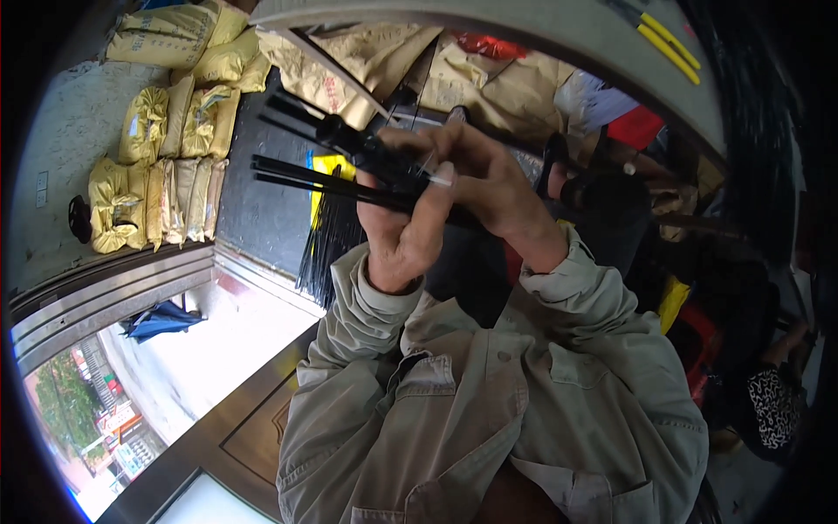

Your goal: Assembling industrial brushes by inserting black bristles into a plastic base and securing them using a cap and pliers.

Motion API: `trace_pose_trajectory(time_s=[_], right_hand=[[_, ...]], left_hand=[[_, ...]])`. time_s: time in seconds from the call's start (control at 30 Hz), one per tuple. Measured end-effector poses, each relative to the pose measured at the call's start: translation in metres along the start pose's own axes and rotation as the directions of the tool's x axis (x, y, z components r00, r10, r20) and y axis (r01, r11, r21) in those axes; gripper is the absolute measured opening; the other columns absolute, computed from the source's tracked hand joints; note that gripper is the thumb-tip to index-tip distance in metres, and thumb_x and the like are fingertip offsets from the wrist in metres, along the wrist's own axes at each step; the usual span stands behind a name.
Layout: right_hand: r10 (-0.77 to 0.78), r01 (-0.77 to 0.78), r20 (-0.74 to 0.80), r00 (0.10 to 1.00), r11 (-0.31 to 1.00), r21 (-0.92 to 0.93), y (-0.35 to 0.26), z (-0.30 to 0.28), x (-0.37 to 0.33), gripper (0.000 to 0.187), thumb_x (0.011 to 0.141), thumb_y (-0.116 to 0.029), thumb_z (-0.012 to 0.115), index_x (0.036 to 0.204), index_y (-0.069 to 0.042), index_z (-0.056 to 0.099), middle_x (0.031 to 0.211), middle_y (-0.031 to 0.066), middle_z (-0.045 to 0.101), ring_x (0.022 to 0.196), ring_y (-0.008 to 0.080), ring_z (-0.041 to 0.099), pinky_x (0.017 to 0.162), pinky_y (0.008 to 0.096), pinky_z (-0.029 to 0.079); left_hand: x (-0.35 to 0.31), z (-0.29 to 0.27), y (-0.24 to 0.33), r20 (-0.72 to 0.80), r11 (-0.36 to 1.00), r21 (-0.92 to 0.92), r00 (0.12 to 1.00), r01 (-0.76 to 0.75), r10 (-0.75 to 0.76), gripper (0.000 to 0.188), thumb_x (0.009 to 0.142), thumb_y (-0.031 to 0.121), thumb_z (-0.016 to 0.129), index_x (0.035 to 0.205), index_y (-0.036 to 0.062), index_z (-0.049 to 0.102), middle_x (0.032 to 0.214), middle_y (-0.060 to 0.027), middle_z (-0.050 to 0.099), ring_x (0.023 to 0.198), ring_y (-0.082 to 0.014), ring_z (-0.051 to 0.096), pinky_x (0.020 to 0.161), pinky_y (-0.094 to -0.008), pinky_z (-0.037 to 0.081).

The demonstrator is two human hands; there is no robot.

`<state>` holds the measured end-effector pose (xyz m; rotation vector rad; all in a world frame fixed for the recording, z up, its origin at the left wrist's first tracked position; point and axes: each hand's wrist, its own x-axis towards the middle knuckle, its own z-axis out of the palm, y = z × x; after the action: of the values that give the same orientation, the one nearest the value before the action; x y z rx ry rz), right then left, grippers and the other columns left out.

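My left hand (pixel 403 231) is closed around a bundle of thin black rods (pixel 327 183), held in front of my chest. The rods point to the left, and thicker black ends (pixel 339 135) show above the fingers. My right hand (pixel 502 188) meets the left at the bundle, its thumb and fingers pinched together. Between the hands, a thin white strip (pixel 442 181) sticks out by the left thumb; what kind it is, I cannot tell. What the right fingertips grip is partly hidden. Below the bundle, more black rods (pixel 330 236) hang or lie beside a yellow piece (pixel 330 166).
Yellow paper sacks (pixel 179 196) are stacked along the left wall. A grey bench (pixel 559 31) crosses the top, with a yellow-handled tool (pixel 668 51) on it. A blue umbrella (pixel 166 321) lies beyond the doorway. Another person in patterned clothing (pixel 772 406) is at the right, near a red object (pixel 698 341).
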<state>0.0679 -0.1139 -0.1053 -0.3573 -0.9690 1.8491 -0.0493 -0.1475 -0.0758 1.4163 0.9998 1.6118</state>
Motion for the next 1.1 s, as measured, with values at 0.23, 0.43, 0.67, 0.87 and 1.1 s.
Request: trace_pose_trajectory(time_s=[0.23,0.43,0.67,0.87,1.1], right_hand=[[-0.612,-0.142,-0.022,0.790,-0.149,-0.979,-0.135,-0.131,0.001,0.030,0.078,-0.028,0.063,0.097,-0.006,0.055,0.096,0.0068,0.058,0.088,0.0226,0.057,0.070,0.0358,0.046],[-0.561,-0.407,0.036,0.827,-0.642,-0.649,-0.185,-0.180,0.005,0.027,0.082,-0.034,0.058,0.084,-0.008,0.053,0.081,0.0100,0.056,0.079,0.0300,0.055,0.065,0.0395,0.044],[-0.382,-0.189,0.190,0.905,-0.759,-0.623,-0.197,-0.192,0.019,0.033,0.080,-0.041,0.058,0.082,-0.009,0.053,0.080,0.0079,0.056,0.079,0.0281,0.056,0.063,0.0406,0.044],[-0.665,-0.434,-0.084,0.742,-0.381,-0.816,-0.183,-0.176,-0.003,0.024,0.085,-0.030,0.055,0.084,-0.006,0.056,0.076,0.0086,0.059,0.066,0.0244,0.056,0.059,0.0297,0.044],[-0.328,-0.032,-0.004,0.945,-0.079,-0.996,-0.142,-0.036,-0.058,0.024,0.081,-0.014,0.060,0.104,-0.008,0.061,0.098,0.0070,0.055,0.091,0.0180,0.054,0.081,0.0307,0.041]], left_hand=[[0.006,0.031,-0.003,0.171,0.993,-0.018,0.979,0.115,-0.110,0.023,0.076,-0.007,0.054,0.097,0.0005,0.045,0.083,-0.0064,0.045,0.075,-0.0132,0.046,0.070,-0.0257,0.039],[0.017,0.040,-0.010,0.483,0.998,0.062,0.875,-0.001,-0.029,0.021,0.077,-0.007,0.055,0.092,0.0013,0.044,0.082,-0.0080,0.046,0.072,-0.0152,0.047,0.067,-0.0265,0.040],[0.018,0.042,-0.007,0.537,1.000,0.010,0.843,-0.029,0.019,0.021,0.077,-0.007,0.057,0.089,0.0019,0.043,0.081,-0.0089,0.046,0.070,-0.0155,0.046,0.065,-0.0263,0.040],[0.008,0.039,-0.011,0.391,0.998,0.041,0.920,-0.038,0.019,0.021,0.077,-0.007,0.056,0.090,0.0022,0.041,0.081,-0.0085,0.045,0.069,-0.0136,0.045,0.063,-0.0238,0.040],[0.007,0.036,-0.008,0.352,0.996,0.077,0.936,-0.052,0.022,0.023,0.078,-0.008,0.055,0.092,0.0023,0.041,0.084,-0.0080,0.044,0.069,-0.0118,0.045,0.062,-0.0225,0.039]])
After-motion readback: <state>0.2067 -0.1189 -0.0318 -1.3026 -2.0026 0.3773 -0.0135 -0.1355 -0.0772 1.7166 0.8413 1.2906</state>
